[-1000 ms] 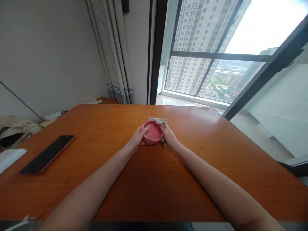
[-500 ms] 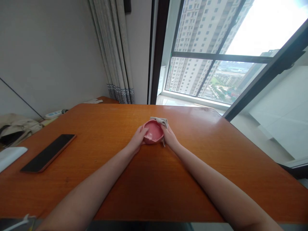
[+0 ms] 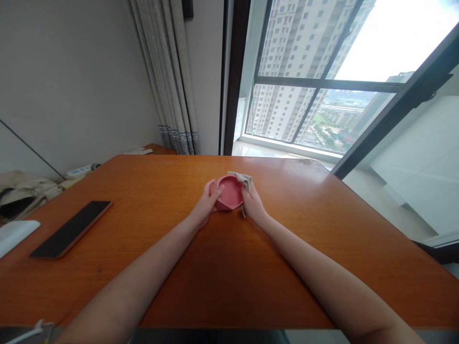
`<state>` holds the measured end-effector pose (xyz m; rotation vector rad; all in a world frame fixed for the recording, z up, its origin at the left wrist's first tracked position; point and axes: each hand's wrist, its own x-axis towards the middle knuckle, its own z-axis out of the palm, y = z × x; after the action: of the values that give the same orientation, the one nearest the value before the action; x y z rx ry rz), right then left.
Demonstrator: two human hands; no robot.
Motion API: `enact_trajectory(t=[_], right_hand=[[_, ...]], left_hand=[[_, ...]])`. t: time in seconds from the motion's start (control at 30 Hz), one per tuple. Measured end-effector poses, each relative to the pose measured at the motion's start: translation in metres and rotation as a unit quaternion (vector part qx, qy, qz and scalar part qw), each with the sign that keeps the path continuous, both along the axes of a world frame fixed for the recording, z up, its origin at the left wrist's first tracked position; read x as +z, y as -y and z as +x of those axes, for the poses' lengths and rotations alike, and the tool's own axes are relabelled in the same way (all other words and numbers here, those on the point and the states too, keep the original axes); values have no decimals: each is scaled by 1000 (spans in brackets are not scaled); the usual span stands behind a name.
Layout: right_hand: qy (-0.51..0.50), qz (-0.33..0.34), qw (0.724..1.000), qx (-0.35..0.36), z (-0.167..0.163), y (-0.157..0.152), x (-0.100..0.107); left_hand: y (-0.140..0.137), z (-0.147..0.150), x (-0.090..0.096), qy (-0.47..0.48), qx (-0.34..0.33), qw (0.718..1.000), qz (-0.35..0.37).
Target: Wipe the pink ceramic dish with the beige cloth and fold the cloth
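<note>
Between my two hands is a small pink bowl (image 3: 229, 193), tilted so that its inside faces me. My left hand (image 3: 208, 200) grips its left side, the thumb over the rim and the fingers behind. At the right side my right hand (image 3: 254, 203) is closed on a pale grey cloth (image 3: 244, 179), pressing it against the bowl's rim. Part of the cloth sticks up above the rim and a corner hangs below the hand. The fingers of my right hand are mostly hidden behind the bowl and cloth.
The brown wooden table (image 3: 229, 267) spreads under my arms. On its left lie a dark flat phone-like slab (image 3: 73, 229) and a white object (image 3: 17, 235). A power strip (image 3: 81, 171) and bundled fabric (image 3: 28, 193) are beyond the left edge. A curtain (image 3: 168, 76) hangs behind.
The bowl has turned and tilted a little in my hands, moving slightly up and right. The cloth has shifted slightly right with my right hand.
</note>
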<state>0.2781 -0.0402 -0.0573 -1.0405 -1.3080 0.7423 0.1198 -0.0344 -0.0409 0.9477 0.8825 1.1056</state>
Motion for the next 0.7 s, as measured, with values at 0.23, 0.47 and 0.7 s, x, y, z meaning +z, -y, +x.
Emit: enact_trajectory(t=[0.23, 0.47, 0.7], right_hand=[[-54, -56, 997, 24, -20, 6, -2], [-63, 17, 998, 16, -12, 7, 9], [-40, -11, 998, 40, -2, -3, 1]], left_hand=[[0, 8, -12, 55, 88, 994, 23], [7, 10, -3, 40, 61, 997, 23], [-5, 5, -17, -37, 83, 995, 31]])
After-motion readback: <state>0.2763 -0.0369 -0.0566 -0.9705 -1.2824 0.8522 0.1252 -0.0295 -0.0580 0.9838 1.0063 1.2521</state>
